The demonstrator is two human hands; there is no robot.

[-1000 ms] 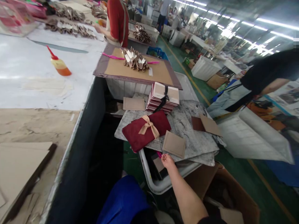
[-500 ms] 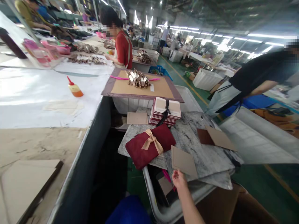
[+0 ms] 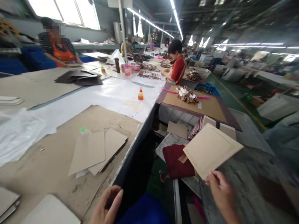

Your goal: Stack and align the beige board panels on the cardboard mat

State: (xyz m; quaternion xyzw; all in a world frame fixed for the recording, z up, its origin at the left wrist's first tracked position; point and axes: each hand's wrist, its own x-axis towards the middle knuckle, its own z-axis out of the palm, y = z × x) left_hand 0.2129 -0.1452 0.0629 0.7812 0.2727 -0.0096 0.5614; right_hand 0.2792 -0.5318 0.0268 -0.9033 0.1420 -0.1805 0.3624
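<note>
- Grips a thin, flat, squarish beige panel [image 3: 212, 149] at its near corner, pinched between the thumb and fingers of the right hand [image 3: 221, 189].
- Holds it tilted in front of a folded, dark red cloth bundle [image 3: 177, 160] and above a grey, streaked board [image 3: 247, 168], partly masking both.
- Has the left hand [image 3: 107, 205] near the edge of a long worktable topped with worn brown sheeting [image 3: 63, 146]; fingers loosely curled, thumb apart, nothing visible within. Cannot tell about contact with the edge.
- Pinch firmly but shallowly, to avoid creasing the corner.
- Support the opposite side with the free left hand before any turning; probably prone to swinging or flexing from one corner alone.
- Lift well clear of the bundle to avoid catching its tan ribbon tie [image 3: 182, 158].
- Note the smooth, matte face and faint line just inside the border; cannot tell leather from card.
- Contrast with the soft, rumpled cloth, and with the crisp, straight-cut sides of overlapping beige flat sheets [image 3: 90, 152] on the worktable.
</note>
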